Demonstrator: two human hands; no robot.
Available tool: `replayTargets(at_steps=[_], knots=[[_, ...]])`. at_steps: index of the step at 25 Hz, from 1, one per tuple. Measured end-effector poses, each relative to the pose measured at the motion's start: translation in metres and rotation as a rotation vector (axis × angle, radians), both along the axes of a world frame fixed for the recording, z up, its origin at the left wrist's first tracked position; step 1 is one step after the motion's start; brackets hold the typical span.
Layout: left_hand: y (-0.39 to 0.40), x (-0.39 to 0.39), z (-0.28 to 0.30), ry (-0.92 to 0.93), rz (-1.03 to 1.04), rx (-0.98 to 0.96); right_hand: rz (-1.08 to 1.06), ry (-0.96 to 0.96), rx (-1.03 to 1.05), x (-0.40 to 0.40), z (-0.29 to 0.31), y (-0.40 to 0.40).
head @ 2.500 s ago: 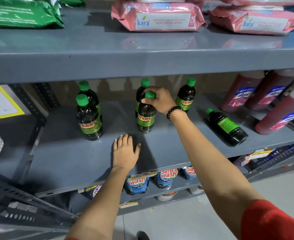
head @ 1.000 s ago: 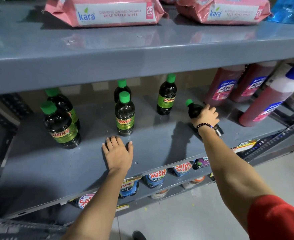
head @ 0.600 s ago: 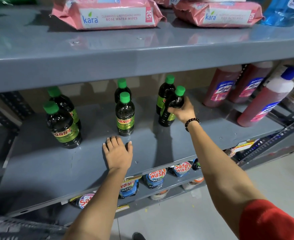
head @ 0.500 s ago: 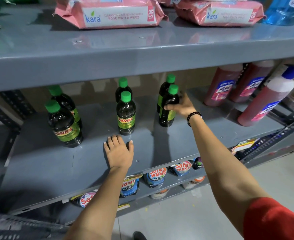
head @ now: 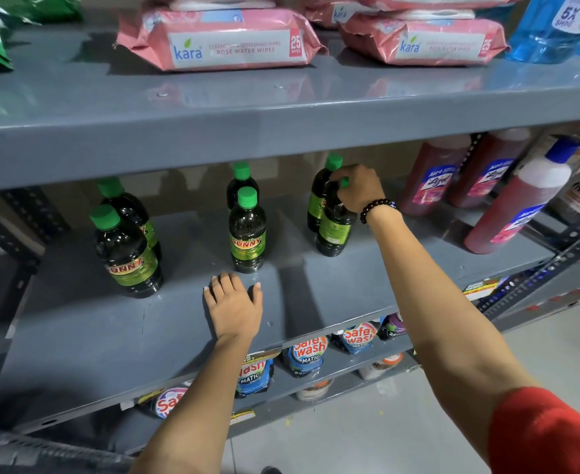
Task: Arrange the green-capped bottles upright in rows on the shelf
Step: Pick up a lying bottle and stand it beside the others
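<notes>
Several dark green-capped bottles stand upright on the grey middle shelf (head: 316,295) in three pairs, one behind the other. The left pair has a front bottle (head: 126,254), the middle pair a front bottle (head: 247,234). At the right, my right hand (head: 358,188) grips the cap and neck of the front bottle (head: 334,230), which stands right before the rear bottle (head: 319,193). My left hand (head: 234,304) lies flat on the shelf, fingers apart, just in front of the middle pair.
Red-pink bottles (head: 507,206) lean at the shelf's right end. Pink wipe packs (head: 220,39) and a blue bottle (head: 552,25) lie on the shelf above. Detergent pouches (head: 307,354) fill the shelf below. A perforated frame post (head: 555,268) runs at right.
My right hand took the lying bottle from the right, stood it in front of the right rear bottle, and shifted its grip up to the cap. My left hand stayed put.
</notes>
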State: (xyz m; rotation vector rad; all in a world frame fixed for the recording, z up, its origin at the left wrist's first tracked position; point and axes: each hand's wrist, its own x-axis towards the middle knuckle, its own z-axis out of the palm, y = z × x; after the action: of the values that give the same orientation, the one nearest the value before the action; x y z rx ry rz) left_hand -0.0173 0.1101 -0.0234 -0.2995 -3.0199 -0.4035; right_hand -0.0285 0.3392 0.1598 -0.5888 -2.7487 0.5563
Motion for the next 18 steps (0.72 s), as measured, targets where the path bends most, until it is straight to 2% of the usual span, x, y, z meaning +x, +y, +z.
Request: replayTargets(at_steps=[3, 5, 8, 10, 15, 18], knots=[[0.0, 0.0, 0.0, -0.003, 0.004, -0.014, 0.032, 0.023, -0.106, 0.003, 0.008, 0.003], [0.0, 0.0, 0.0, -0.005, 0.002, -0.018, -0.06, 0.059, -0.163, 0.005, 0.005, 0.001], [0.0, 0.001, 0.0, 0.002, 0.001, -0.015, -0.182, 0.011, -0.013, 0.005, -0.002, -0.002], [0.0, 0.001, 0.0, -0.001, -0.003, -0.007, -0.114, -0.005, 0.026, 0.005, -0.003, 0.0], [0.0, 0.001, 0.002, -0.003, -0.004, 0.004, 0.07, -0.02, -0.08, 0.007, -0.001, 0.01], [0.0, 0.001, 0.001, -0.003, -0.006, 0.008, 0.033, 0.03, -0.151, 0.008, -0.006, 0.007]])
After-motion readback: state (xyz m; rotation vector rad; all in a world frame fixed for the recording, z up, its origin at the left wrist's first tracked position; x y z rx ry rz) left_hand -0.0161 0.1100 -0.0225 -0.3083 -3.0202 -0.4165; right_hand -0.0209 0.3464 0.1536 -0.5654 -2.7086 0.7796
